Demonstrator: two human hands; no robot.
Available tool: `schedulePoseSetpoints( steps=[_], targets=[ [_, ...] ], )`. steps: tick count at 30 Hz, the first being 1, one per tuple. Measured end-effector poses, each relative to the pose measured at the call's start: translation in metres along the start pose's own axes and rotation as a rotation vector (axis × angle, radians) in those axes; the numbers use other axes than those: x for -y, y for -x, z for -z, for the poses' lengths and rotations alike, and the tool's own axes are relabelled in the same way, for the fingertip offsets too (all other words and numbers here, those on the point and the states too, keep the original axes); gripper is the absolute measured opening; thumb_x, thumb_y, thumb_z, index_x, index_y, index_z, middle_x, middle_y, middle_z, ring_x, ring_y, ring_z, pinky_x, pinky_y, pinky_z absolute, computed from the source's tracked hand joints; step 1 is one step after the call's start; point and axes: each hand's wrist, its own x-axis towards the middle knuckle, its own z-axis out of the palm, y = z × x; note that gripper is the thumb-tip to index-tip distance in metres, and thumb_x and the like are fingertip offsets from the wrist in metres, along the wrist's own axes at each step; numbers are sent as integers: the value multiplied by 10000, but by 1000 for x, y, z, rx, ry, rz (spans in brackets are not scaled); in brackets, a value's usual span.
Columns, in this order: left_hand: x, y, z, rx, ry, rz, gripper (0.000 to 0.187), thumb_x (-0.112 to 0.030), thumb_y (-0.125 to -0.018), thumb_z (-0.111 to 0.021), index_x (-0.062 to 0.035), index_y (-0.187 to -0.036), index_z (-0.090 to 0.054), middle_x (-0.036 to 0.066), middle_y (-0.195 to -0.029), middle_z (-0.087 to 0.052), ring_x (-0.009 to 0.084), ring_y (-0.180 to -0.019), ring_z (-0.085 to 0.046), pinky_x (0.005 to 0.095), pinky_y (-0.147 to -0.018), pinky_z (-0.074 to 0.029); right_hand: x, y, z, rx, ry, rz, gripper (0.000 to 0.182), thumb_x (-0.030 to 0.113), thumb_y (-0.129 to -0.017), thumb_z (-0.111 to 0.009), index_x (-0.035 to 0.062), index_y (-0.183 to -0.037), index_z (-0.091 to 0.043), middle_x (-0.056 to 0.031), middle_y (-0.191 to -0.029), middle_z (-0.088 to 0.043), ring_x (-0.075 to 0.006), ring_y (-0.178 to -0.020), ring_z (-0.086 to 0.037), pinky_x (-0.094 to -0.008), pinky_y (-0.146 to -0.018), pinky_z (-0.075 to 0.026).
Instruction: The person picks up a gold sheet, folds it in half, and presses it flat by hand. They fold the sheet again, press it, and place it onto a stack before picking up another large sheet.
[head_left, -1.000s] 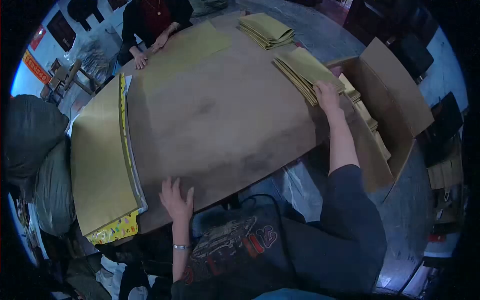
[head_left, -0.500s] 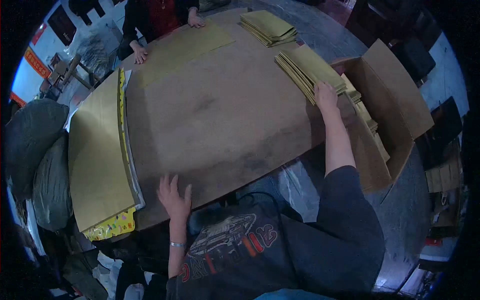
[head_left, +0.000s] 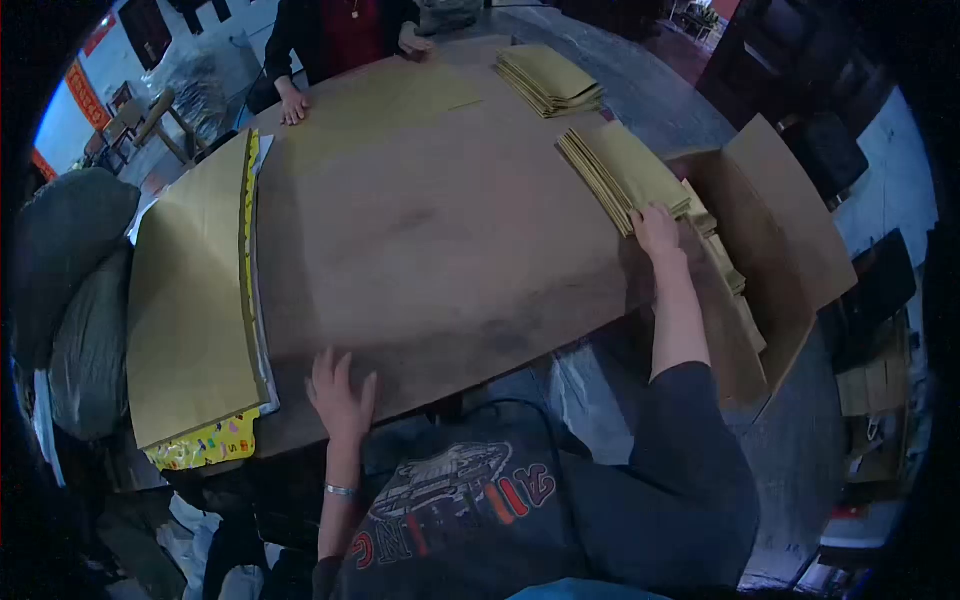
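My right hand [head_left: 657,229] curls its fingers over the near end of a stack of folded yellow-gold paper [head_left: 635,165] at the table's right side. Palm down and fingers spread, my left hand [head_left: 341,392] rests at the table's near edge, with nothing in it. To its left lies a pile of large flat yellow-gold sheets [head_left: 195,300], on yellow printed wrapping [head_left: 215,446]. A second folded stack [head_left: 550,78] sits farther back.
Across the brown tabletop [head_left: 430,240], a co-worker's hands [head_left: 293,106] are at a flat yellow-gold sheet [head_left: 370,105]. An open cardboard box [head_left: 790,215] holding folded paper stands at the right edge. Dark bulky bags [head_left: 75,270] are at the left.
The whole view has shifted slightly. My right hand stays at the near end of the folded stack, and my left hand stays spread. One of the co-worker's hands has turned at the sheet's far edge.
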Motion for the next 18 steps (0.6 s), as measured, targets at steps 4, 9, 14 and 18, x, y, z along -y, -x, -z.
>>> schedulePoseSetpoints(
  steps=[4,9,14,18],
  targets=[
    [-6,-4,7,22,29,42,502,-316,-824,-693,-99,-1253,-550,154,-1420,-422,381,-1350,-348,607,-1079,-257,33,0,16,-111,60,51,199,209,-860,-638,38,-959,-658,-171,-928,-606,-370,-940,-575,-467,-829,-469],
    [-7,-2,4,-42,19,18,468,-309,-818,-703,-94,-1215,-580,156,-1394,-449,379,-1337,-366,598,-1070,-277,94,65,-15,-7,-169,52,316,284,-918,-571,51,-1127,-612,-173,-1207,-549,-370,-1127,-494,-494,-1004,-366],
    [-1,2,-4,-159,47,-15,401,-299,-816,-702,-87,-1145,-617,145,-1303,-524,354,-1290,-423,573,-1055,-305,137,105,-21,-51,-160,82,352,301,-924,-550,55,-1172,-597,-178,-1263,-526,-359,-1207,-456,-521,-1015,-351],
    [7,2,-11,-221,85,-22,371,-286,-802,-709,-98,-1113,-631,129,-1282,-539,339,-1255,-452,553,-1031,-330,153,115,-14,33,-297,225,384,314,-932,-516,46,-1198,-587,-185,-1317,-504,-367,-1271,-417,-528,-1072,-308]
  ],
)
